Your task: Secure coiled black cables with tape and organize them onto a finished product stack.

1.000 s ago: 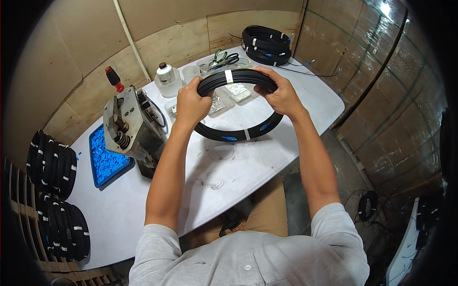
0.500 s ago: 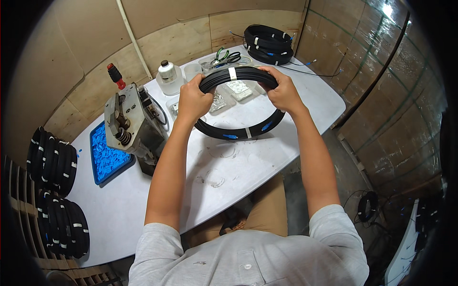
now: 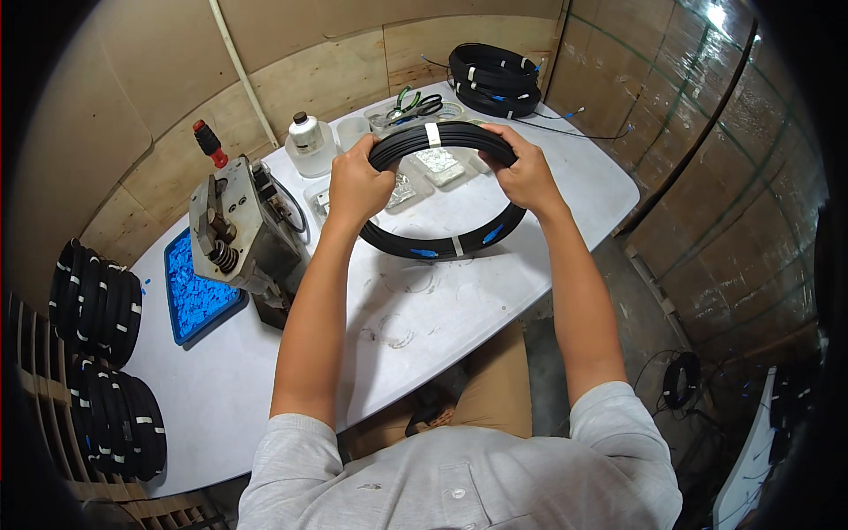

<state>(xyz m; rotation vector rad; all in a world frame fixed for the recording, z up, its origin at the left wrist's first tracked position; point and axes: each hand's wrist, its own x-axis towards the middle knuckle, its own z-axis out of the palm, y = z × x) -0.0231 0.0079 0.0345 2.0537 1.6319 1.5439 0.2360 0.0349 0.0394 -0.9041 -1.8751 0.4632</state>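
Between my hands is a coil of black cable (image 3: 413, 144), bound with white bands and carrying two blue connectors (image 3: 424, 253) on its near side. My left hand (image 3: 360, 184) grips the coil's upper left, fingers wrapped round it. On the upper right, my right hand (image 3: 523, 170) holds it the same way. The ring is tilted over the white table, its far side raised; whether the near side touches the tabletop I cannot tell. Beyond the ring are shallow clear containers (image 3: 444, 170) with small silvery pieces.
A metal hand press (image 3: 231, 216) stands left of my left arm, beside a blue tray (image 3: 181, 331) of small blue parts. At the back are a bottle (image 3: 306, 132), scissors (image 3: 427, 107) and stacked cable coils (image 3: 495, 79). More coils (image 3: 119, 420) hang at the table's left edge.
My hands keep the same grip on the cable coil. The view has shifted very slightly; nothing else visibly differs.
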